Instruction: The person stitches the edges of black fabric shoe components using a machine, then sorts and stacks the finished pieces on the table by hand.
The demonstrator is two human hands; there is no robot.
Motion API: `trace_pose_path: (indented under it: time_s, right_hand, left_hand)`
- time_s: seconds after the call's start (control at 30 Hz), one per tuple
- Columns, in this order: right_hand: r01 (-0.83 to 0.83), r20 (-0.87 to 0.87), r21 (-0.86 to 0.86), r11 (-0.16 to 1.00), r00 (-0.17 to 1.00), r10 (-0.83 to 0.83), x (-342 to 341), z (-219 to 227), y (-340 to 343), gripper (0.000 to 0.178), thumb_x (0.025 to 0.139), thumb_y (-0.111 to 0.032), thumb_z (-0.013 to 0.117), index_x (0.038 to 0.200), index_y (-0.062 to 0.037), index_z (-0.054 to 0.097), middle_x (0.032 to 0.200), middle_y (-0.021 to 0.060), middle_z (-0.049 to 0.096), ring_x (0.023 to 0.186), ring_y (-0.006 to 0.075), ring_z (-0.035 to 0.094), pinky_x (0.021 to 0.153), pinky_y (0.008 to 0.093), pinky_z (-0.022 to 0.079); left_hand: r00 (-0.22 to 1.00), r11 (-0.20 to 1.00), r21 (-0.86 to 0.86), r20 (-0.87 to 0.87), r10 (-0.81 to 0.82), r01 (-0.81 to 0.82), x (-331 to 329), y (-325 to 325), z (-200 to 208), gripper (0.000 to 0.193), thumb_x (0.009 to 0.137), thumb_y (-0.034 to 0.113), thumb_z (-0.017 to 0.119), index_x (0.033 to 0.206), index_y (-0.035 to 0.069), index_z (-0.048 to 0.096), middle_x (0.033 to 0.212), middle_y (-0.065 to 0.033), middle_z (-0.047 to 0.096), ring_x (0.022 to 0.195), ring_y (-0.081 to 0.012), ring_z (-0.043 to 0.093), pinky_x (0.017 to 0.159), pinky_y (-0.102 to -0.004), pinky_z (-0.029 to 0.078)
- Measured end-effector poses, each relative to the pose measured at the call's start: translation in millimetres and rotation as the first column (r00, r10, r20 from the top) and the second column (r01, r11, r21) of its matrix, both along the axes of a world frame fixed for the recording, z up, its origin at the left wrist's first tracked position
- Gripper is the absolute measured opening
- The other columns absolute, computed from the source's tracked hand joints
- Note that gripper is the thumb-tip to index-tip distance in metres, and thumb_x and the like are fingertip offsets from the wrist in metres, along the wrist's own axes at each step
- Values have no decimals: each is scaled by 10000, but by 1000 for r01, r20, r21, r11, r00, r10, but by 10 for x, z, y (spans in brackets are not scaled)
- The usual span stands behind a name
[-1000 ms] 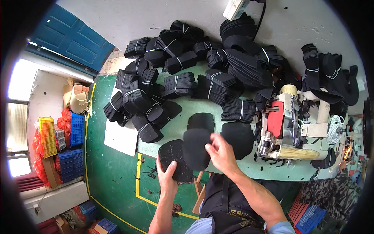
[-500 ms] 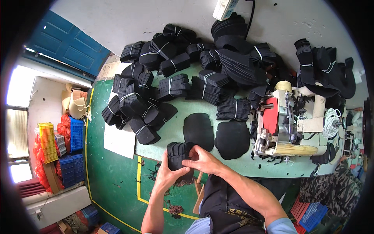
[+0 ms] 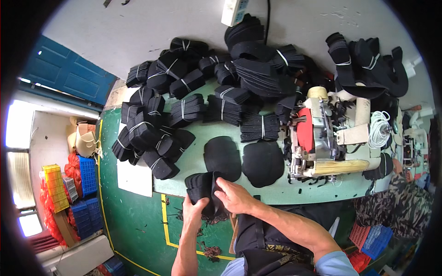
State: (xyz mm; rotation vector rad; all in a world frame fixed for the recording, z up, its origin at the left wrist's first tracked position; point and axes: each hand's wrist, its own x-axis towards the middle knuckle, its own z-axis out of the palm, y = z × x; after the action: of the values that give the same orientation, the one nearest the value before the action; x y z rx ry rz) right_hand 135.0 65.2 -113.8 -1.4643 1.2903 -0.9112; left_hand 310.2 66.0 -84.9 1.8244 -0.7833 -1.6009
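Green worktable (image 3: 271, 195) against pale wall (image 3: 152, 27). Black pad stack (image 3: 196, 185) at front edge, between hands: left hand (image 3: 193, 210) clasps lower left side, fingers curled; right hand (image 3: 235, 198), nearer splayed rightmost pad (image 3: 213, 186), pinches its right edge.

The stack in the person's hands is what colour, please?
The stack is black, seen best in the head view.

A pale green desk (image 3: 271, 195) runs beyond the right grip (image 3: 235, 198), backed by a grey-white wall (image 3: 152, 23). Left of the left grip (image 3: 192, 210) spreads a green floor (image 3: 136, 225) marked with yellow lines (image 3: 164, 216). Farther left, bright windows (image 3: 19, 124) glow white; a blue panelled door (image 3: 69, 69) stands far beyond the left grip, off to its left side.
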Motion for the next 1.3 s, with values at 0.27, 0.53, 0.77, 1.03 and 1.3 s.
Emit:
trace_pose_path:
  time_s: [0.27, 0.53, 0.77, 1.03, 1.3]
  right_hand:
    - [455, -403, -54, 889, 805, -436, -879, 256, -53, 281, 892, -114, 667, 1097, -37, 491, 799, 115, 564, 690, 260, 560, 636, 401, 473]
    - [55, 111, 521, 852, 985, -131, -491, 431, -52, 444, 849, -389, 742, 884, 35, 615, 761, 154, 670, 695, 157, 649, 597, 349, 489]
    - [-9, -19, 518, 855, 1000, 22, -303, 382, -173, 387, 884, -325, 683, 865, 55, 613, 711, 186, 650, 678, 261, 656, 627, 384, 491]
    - [209, 175, 193, 959, 954, -243, -176, 221, -413, 296, 886, -164, 673, 1079, 34, 569, 878, 211, 648, 729, 363, 619, 687, 449, 495]
    - [39, 23, 255, 966, 999, -46, -43, 352, -89, 657, 862, -470, 686, 1218, 40, 475, 1086, 289, 622, 980, 411, 644, 838, 446, 503]
  left_hand:
    - [776, 938, 16, -557, 295, -346, 47, 31, 40, 581, 781, 70, 574, 1336, 5, 413, 1252, -187, 542, 1121, -300, 605, 924, -457, 549]
    - [860, 977, -6, -475, 185, -214, -260, 42, 92, 686, 742, 100, 730, 1349, 51, 414, 1240, -137, 552, 1126, -267, 589, 957, -405, 522]
    - [820, 948, -69, -524, 229, -309, -139, 25, 196, 614, 803, 83, 691, 1345, 22, 411, 1251, -145, 553, 1127, -282, 590, 985, -416, 502]
    - [830, 808, -255, -351, 434, -531, 134, 142, 247, 625, 787, 21, 673, 1343, 23, 386, 1208, -149, 547, 1090, -280, 591, 946, -402, 515]
    - [988, 921, -382, 103, 115, -68, -342, 218, 338, 789, 788, 151, 788, 1393, -35, 317, 1216, -131, 526, 1119, -207, 520, 984, -338, 432]
